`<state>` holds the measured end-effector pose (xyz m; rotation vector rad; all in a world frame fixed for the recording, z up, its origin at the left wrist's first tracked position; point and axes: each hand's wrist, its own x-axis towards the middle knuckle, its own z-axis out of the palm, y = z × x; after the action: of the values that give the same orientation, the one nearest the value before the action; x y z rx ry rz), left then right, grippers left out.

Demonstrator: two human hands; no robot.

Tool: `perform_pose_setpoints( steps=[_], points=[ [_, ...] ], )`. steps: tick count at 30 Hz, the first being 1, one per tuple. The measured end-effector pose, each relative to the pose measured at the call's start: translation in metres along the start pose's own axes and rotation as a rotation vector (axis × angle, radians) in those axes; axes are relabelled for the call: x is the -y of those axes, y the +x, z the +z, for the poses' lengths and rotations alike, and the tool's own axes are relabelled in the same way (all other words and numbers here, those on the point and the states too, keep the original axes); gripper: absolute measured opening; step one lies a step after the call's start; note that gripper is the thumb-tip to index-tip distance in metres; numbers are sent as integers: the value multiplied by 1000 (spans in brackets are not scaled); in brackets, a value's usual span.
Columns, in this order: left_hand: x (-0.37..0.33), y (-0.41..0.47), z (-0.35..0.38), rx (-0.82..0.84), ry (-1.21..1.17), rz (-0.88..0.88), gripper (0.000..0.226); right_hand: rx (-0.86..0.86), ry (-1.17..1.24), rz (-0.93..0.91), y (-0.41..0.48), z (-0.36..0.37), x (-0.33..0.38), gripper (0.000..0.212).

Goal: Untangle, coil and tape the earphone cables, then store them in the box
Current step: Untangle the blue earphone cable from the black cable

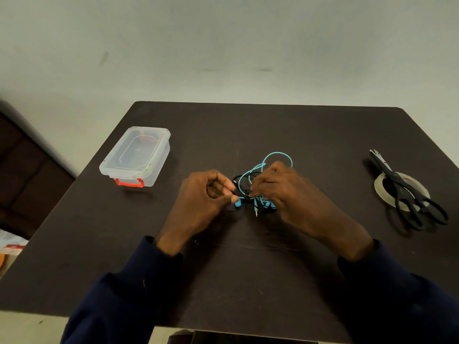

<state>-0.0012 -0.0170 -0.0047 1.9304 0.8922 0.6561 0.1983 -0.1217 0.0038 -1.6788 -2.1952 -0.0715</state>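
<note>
A tangle of blue earphone cable [269,158] and black earphone cable [240,178] lies mid-table between my hands. My left hand [202,201] pinches the cable by a blue earbud [238,203]. My right hand [288,194] is closed on the tangle, with blue loops rising behind its fingers and the jack plug [256,211] hanging below. The clear plastic box [136,156] with a red latch stands lidded at the far left. A roll of clear tape [403,189] lies at the right.
Black scissors [407,192] rest across the tape roll near the table's right edge. The dark table [248,269] butts against a pale wall. A dark piece of furniture stands to the left, below table height.
</note>
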Motion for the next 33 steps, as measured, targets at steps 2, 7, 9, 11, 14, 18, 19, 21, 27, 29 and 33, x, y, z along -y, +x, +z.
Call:
perform_pose_setpoints(
  steps=[2, 7, 9, 11, 14, 18, 19, 21, 27, 29, 33],
  points=[
    [0, -2, 4, 21, 18, -13, 19, -23, 27, -3, -1, -5, -3, 34],
    [-2, 0, 15, 32, 92, -2, 23, -45, -1, 16, -3, -16, -4, 26],
    [-3, 0, 17, 69, 125, -18, 26, -37, -48, 30, -5, -17, -5, 32],
    [2, 3, 19, 45, 128, -15, 25, -71, 7, 46, -6, -20, -6, 33],
    [9, 12, 13, -74, 89, 34, 20, -274, 90, 108, -4, -30, -11, 22],
    [9, 33, 10, -25, 140, 57, 39, -308, 106, 479, 8, -31, -32, 21],
    [8, 37, 12, 36, 131, 42, 41, -217, 99, 557, 11, -28, -35, 29],
    [6, 43, 20, 126, 74, 10, 34, -87, 160, 614, 16, -20, -37, 42],
    [-7, 46, 15, 33, -55, 19, 4, -259, 331, 576, 15, -25, -35, 8],
    [-12, 45, 2, -16, -172, 15, 5, -330, 393, 573, 11, -34, -39, 9],
    [-27, 38, -18, -8, -603, -97, 8, -401, 403, 567, 4, -46, -46, 10]
  ],
)
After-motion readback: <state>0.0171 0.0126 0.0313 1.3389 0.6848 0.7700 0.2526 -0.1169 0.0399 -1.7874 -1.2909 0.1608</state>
